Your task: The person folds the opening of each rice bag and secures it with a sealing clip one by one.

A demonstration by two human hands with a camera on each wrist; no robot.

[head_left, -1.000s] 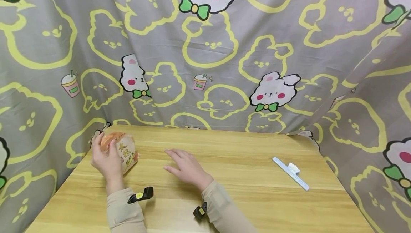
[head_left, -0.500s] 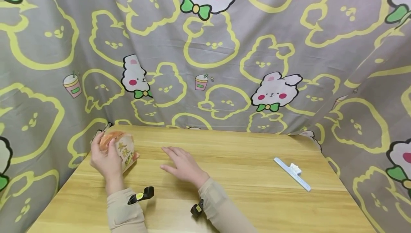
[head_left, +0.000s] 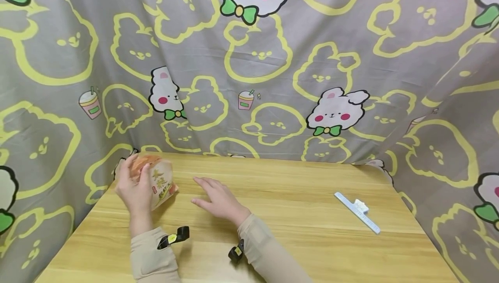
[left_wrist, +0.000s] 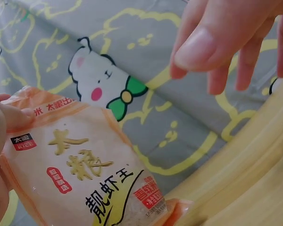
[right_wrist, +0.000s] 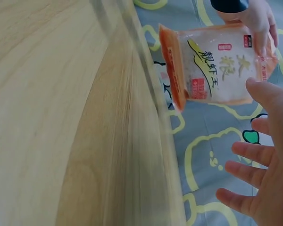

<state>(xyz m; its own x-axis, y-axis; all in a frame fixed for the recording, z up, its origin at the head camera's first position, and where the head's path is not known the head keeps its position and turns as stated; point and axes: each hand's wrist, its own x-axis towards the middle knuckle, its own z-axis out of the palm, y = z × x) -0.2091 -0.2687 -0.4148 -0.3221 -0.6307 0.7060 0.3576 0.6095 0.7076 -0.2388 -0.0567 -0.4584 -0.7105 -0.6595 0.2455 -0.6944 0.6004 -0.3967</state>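
Observation:
My left hand (head_left: 134, 190) grips the top end of a small clear-and-orange bag of rice (head_left: 161, 181) at the left of the table. Gold and black Chinese print runs down the front of the bag (left_wrist: 87, 155) in the left wrist view. Thumb and fingers pinch its orange top strip, and the bag hangs slightly tilted. To the right of it, my right hand (head_left: 222, 200) reaches over the table with fingers spread, apart from the bag. In the right wrist view, the thumb of the right hand (right_wrist: 273, 155) overlaps the bag's lower edge.
A pale blue bag clip (head_left: 356, 211) with ruler-like marks lies on the right side of the wooden table (head_left: 296, 248). A grey curtain (head_left: 269, 79) with yellow outlines and rabbit faces encloses the table's back and sides.
The bag of rice and left hand have shifted a little to the right and up. The right hand has drifted slightly left toward the bag, its fingers still extended. The clip stays put.

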